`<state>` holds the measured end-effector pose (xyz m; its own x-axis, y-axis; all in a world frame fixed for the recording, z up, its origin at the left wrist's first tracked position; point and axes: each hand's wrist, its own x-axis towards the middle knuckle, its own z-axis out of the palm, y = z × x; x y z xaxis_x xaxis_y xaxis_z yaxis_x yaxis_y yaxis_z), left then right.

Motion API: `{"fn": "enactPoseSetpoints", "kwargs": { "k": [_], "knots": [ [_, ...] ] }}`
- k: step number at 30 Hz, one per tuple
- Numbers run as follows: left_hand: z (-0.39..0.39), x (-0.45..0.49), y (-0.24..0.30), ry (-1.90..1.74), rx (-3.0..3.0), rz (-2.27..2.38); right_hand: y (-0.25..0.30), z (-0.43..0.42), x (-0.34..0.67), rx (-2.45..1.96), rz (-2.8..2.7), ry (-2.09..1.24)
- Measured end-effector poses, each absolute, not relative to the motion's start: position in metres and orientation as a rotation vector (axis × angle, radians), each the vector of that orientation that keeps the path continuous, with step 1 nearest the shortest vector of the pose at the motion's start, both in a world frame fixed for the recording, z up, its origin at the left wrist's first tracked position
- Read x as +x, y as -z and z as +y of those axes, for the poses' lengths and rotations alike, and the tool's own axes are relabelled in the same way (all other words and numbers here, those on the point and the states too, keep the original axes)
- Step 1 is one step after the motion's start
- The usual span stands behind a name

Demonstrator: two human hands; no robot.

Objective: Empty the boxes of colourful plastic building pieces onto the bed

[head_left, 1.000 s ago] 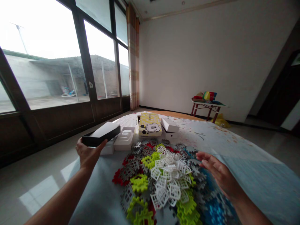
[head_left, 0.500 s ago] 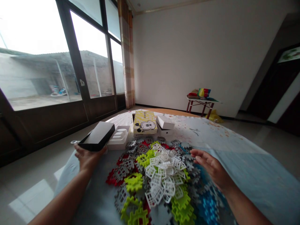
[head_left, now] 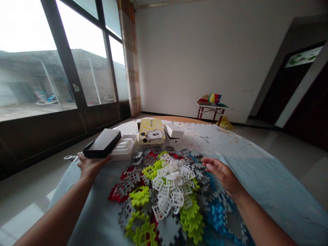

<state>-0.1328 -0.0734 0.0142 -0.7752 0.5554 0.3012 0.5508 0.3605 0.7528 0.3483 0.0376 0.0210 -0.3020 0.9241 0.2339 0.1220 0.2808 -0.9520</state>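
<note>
My left hand is at the near side of a black box with a pale grey top, its fingers at the left end and its thumb towards the right. It grips the box across that width. Right beside the box is a white box with a moulded white insert. My right hand holds nothing; its fingers are stretched out over the right edge of a heap of plastic pieces. White lattice pieces top the heap, with lime green, red, grey and blue notched plates around them.
Behind the heap stand a yellow cartoon-print box and a white carton. A cloth covers the round table. Farther off, a small side table carries colourful packages, with a yellow bag on the floor.
The whole view has shifted, so everything sits farther left. The black box looks more level and closer against the white box, with my left hand still on it. My right hand remains stretched out.
</note>
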Motion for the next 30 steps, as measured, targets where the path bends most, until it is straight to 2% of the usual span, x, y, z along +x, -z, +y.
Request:
{"fn": "enactPoseSetpoints", "kwargs": {
  "k": [4, 8, 12, 15, 20, 25, 30],
  "knots": [
    [-0.083, -0.119, -0.010, -1.621, 0.840, 2.788, -0.017, 0.047, 0.356, -1.002, -1.637, -1.073],
    [-0.089, -0.089, -0.013, -1.789, 1.161, 2.809, -0.003, 0.062, 0.366, -1.087, -1.636, -1.022],
    [-0.085, -0.048, -0.013, -1.490, 1.552, 2.373, 0.007, 0.071, 0.374, -1.130, -1.644, -0.951],
    [-0.079, -0.025, -0.006, -1.234, 1.777, 2.212, 0.007, 0.070, 0.377, -1.134, -1.694, -0.895],
    [-0.070, -0.014, 0.007, -0.953, 1.860, 2.224, 0.004, 0.060, 0.385, -1.166, -1.907, -0.753],
    [-0.062, -0.008, 0.011, -0.866, 1.854, 2.210, 0.014, 0.053, 0.392, -1.206, -2.071, -0.521],
    [-0.059, 0.010, 0.001, -0.781, 1.848, 2.239, 0.026, 0.054, 0.391, -1.204, -2.130, -0.462]
  ]
}}
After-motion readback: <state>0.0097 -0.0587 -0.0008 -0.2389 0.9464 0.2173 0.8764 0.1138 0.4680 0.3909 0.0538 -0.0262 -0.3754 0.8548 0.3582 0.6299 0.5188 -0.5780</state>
